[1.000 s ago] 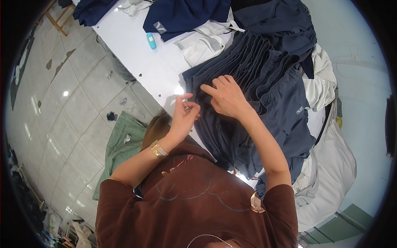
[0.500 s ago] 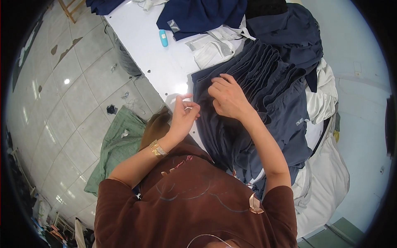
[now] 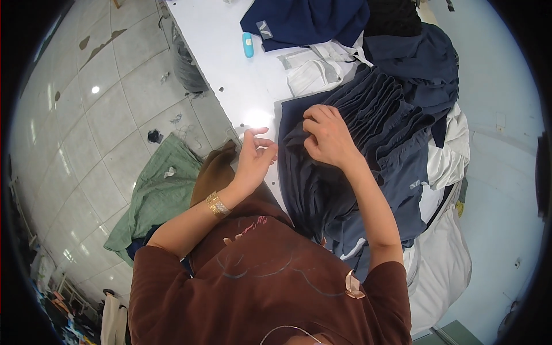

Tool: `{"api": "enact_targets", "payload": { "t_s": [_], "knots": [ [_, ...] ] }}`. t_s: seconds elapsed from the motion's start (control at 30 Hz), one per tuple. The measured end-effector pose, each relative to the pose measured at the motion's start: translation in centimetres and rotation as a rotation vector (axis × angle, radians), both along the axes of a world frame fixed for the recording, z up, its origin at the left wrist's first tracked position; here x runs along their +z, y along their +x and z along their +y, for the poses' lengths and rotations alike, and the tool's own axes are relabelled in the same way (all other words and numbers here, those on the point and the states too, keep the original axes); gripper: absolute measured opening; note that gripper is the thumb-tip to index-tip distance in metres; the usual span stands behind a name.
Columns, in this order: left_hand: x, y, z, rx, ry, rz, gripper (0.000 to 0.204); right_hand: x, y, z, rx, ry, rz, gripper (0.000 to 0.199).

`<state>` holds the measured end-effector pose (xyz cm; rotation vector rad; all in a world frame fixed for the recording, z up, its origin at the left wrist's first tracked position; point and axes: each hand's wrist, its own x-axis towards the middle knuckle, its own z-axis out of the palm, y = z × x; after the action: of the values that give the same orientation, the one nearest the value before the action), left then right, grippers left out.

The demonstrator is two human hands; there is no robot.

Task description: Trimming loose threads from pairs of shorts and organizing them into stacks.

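Note:
A stack of dark navy garments, folded in many layered pleats, lies on the white table in front of me. Over its left part is my right hand, fingers bent and fingertips closed on the cloth of the upper layer. My left hand hovers just left of the stack's edge, above the table rim. Its fingers are loosely curved and apart, and I see nothing between them. A gold watch is on my left wrist.
On the white table lie a turquoise capsule-shaped object, a bright navy cloth and white cloth pieces. More dark garments are heaped at the far right. A green cloth hangs at my left, above the tiled floor.
The view has shifted a little, so the table and stack sit further right and, at the far end, higher. My right hand's fingers have curled in more; my left hand stays nearly the same.

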<state>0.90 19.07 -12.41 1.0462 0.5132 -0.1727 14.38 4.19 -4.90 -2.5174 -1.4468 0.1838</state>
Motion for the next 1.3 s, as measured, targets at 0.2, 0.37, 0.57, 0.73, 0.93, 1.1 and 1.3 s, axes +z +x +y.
{"api": "enact_targets", "payload": {
  "t_s": [0.2, 0.37, 0.57, 0.73, 0.93, 1.1, 1.3],
  "knots": [
    [0.3, -0.1, 0.0, 0.015, -0.011, 0.02, 0.044, -1.5, 1.6, 2.7, -0.126, -0.118, 0.169, 0.019],
    [0.1, -0.3, 0.3, 0.051, -0.039, 0.021, 0.044, -1.5, 1.7, 3.0, -0.138, -0.228, 0.017, 0.017],
    [-2.3, 0.3, -0.8, 0.022, 0.187, -0.097, 0.052, 1.6, 2.1, -0.3, -0.135, -0.118, 0.165, 0.008],
    [-4.4, 5.1, -3.0, 0.017, 0.254, -0.12, 0.067, 2.2, 1.7, -0.1, -0.237, -0.223, 0.331, 0.007],
    [0.7, 5.9, -4.5, -0.176, 0.421, -0.298, 0.034, 4.1, 0.9, -3.1, -0.406, -0.012, 0.359, 0.012],
    [-1.8, 8.3, -3.7, -0.139, 0.787, -0.711, 0.022, 3.7, -1.0, -4.2, -0.488, 0.146, 0.373, 0.004],
    [-4.9, 21.2, -3.7, -0.61, 1.155, -0.195, 0.054, 0.4, -3.8, -1.5, -0.462, 0.1, 0.161, 0.011]
  ]
}}
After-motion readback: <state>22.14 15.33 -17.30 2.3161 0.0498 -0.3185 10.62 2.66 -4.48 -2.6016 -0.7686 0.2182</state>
